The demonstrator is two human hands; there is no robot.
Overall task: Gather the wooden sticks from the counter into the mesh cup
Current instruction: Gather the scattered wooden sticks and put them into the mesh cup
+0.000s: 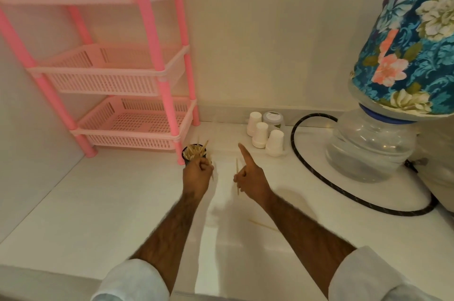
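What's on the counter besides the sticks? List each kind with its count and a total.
White paper cups: 3
Clear jar: 1
Pink rack: 1
Mesh cup: 1
Water jug: 1
Black hose: 1
Total: 8

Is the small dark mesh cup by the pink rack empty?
No. The dark mesh cup stands upright with many pale wooden sticks poking above its rim.
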